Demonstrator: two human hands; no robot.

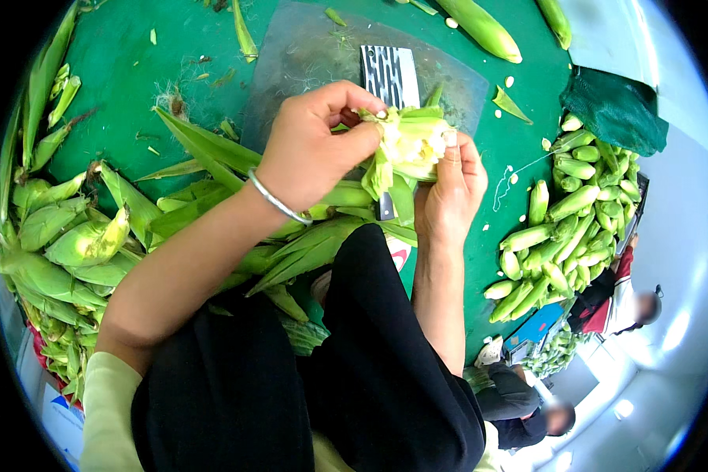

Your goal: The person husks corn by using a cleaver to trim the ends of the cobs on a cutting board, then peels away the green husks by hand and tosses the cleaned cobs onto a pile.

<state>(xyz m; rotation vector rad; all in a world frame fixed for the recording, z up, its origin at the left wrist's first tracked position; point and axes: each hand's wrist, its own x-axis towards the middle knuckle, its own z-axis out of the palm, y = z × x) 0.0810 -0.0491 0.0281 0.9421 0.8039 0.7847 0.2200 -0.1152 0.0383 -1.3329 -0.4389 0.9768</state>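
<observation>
1. Reaching up from lower left, the left forearm slants inward; the left hand (pixel 315 145), a silvery bracelet (pixel 278 203) at its wrist, pinches the corn ear (pixel 417 145) between thumb and forefinger.
2. The right hand (pixel 451 193), nearly upright, grips the ear's right side between thumb and fingers.
3. Across the green table (pixel 134 63), leafy ears (pixel 63 228) heap at left, a grey sheet (pixel 299 55) bears a black-and-white patterned piece (pixel 391 76) mid-table, and slimmer ears (pixel 574 228) pile at right below green netting (pixel 613 114). Two people (pixel 621 303) appear at lower right.
4. Between the hands, the ear looks pale yellow and ragged, green leaf strips hanging.
</observation>
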